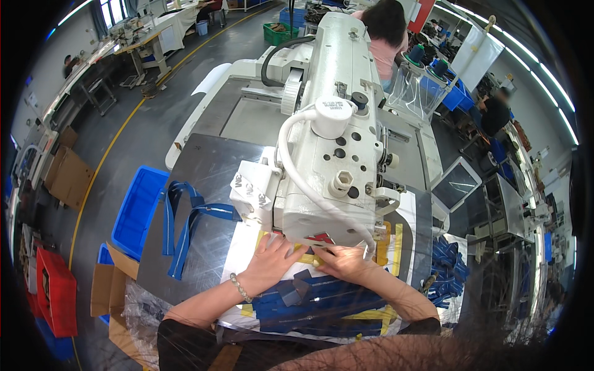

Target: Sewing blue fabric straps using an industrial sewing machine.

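Observation:
Both my hands reach under the front of a large white sewing machine (334,204). My left hand (270,264), with a beaded bracelet (240,288) at its wrist, lies with fingers stretched and apart over a white and yellow work surface. From the other side, my right hand (346,264) comes in with bent fingers and thumb drawn close together; what they hold is hidden. Between my forearms lie dark blue fabric straps (322,301) with pale lines. Small grey-blue patches (294,288) rest on them. The needle area is hidden by the machine head.
Looped blue straps (179,229) lie on the metal table (207,161) at left, beside a blue bin (139,210). A pile of blue straps (448,267) is at right, below a tilted screen (456,184). A person in pink (387,46) sits beyond the machine.

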`<state>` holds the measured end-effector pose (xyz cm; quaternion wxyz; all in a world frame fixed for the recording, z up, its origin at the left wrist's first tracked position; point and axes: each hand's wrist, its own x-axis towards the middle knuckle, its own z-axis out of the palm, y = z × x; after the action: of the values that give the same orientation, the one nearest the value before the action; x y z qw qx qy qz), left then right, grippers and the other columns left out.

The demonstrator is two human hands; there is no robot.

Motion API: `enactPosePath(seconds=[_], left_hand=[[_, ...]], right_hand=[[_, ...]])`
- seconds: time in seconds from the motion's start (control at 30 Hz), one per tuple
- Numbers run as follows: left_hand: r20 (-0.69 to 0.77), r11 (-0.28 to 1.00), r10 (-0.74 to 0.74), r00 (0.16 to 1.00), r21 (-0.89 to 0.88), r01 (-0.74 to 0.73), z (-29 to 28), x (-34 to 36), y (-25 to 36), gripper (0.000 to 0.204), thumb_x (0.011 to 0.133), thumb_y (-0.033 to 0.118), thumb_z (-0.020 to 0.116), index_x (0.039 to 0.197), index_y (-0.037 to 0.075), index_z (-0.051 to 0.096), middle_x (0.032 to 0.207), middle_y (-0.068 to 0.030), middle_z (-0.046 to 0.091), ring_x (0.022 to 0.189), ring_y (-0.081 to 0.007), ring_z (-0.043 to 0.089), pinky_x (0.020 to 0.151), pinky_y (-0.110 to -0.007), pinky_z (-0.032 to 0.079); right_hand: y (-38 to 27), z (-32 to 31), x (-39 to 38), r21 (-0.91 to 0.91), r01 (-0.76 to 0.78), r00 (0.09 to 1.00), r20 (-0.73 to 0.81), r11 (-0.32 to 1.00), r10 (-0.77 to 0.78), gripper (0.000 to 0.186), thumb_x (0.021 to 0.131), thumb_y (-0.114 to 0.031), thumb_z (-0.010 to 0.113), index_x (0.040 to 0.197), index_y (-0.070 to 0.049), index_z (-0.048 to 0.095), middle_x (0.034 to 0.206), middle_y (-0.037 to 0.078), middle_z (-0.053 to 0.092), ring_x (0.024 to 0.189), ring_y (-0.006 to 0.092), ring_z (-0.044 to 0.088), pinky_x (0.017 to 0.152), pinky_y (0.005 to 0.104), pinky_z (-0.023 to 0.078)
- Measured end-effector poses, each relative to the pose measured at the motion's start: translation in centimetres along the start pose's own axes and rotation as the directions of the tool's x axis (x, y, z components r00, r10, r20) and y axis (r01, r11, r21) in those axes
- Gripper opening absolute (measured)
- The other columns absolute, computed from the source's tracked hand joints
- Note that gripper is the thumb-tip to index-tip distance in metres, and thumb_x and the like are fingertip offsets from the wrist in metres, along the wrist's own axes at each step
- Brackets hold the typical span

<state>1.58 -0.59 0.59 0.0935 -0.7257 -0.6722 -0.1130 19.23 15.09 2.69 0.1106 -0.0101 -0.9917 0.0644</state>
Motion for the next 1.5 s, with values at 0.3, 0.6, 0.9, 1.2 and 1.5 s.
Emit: enactPosePath(seconds=[0.3, 0.6, 0.9, 1.2, 1.5], left_hand=[[0.015, 1.0, 0.009, 1.0, 0.015, -0.009, -0.1, 0.2, -0.1, 0.042, 0.084, 0.017, 0.047, 0.126, 0.02, 0.053, 0.107, -0.0033, 0.054, 0.106, -0.0195, 0.048, 0.095, -0.042, 0.032], [-0.023, 1.0, 0.014, 1.0, -0.022, -0.014, 0.5, 0.2, -0.6, 0.041, 0.083, 0.016, 0.048, 0.124, 0.02, 0.054, 0.105, -0.0011, 0.055, 0.105, -0.02, 0.048, 0.091, -0.043, 0.034], [-0.045, 0.999, 0.029, 0.999, 0.045, -0.027, 0.4, 0.3, -0.6, 0.04, 0.083, 0.016, 0.049, 0.122, 0.021, 0.055, 0.097, 0.0005, 0.054, 0.097, -0.0184, 0.049, 0.089, -0.038, 0.032], [-0.013, 1.0, 0.017, 1.0, 0.012, -0.017, -0.2, 0.3, -0.5, 0.041, 0.083, 0.016, 0.048, 0.124, 0.018, 0.054, 0.095, 0.0004, 0.054, 0.095, -0.0173, 0.05, 0.087, -0.038, 0.033], [0.019, 1.0, 0.022, 1.0, -0.021, -0.021, -0.3, 0.2, -0.8, 0.042, 0.083, 0.016, 0.049, 0.124, 0.016, 0.054, 0.1, -0.0007, 0.055, 0.098, -0.0181, 0.05, 0.087, -0.037, 0.032]], right_hand=[[0.6, 2.0, -1.2, 0.009, 0.079, 0.972, -0.223, 0.997, -0.075, 0.037, 0.067, -0.029, 0.075, 0.096, -0.011, 0.062, 0.099, -0.002, 0.06, 0.084, 0.0178, 0.062, 0.067, 0.0306, 0.052], [0.1, 0.5, -0.9, 0.059, 0.04, 0.981, -0.189, 0.997, -0.028, 0.03, 0.07, -0.022, 0.074, 0.095, -0.009, 0.063, 0.096, 0.0, 0.062, 0.089, 0.0195, 0.062, 0.081, 0.0347, 0.049], [-0.1, 0.8, -1.2, 0.081, -0.002, 0.984, -0.177, 0.997, 0.016, 0.03, 0.071, -0.022, 0.074, 0.097, -0.01, 0.064, 0.096, 0.0, 0.063, 0.09, 0.0206, 0.062, 0.084, 0.036, 0.049], [-0.1, 1.4, -1.2, 0.102, -0.013, 0.978, -0.207, 0.995, 0.034, 0.03, 0.07, -0.021, 0.074, 0.096, -0.009, 0.065, 0.096, 0.0, 0.063, 0.089, 0.0205, 0.062, 0.084, 0.0363, 0.049], [-0.5, 1.0, -1.0, 0.107, -0.033, 0.977, -0.205, 0.994, 0.055, 0.031, 0.069, -0.02, 0.075, 0.096, -0.009, 0.065, 0.097, 0.0, 0.063, 0.089, 0.0224, 0.063, 0.083, 0.0363, 0.05]])
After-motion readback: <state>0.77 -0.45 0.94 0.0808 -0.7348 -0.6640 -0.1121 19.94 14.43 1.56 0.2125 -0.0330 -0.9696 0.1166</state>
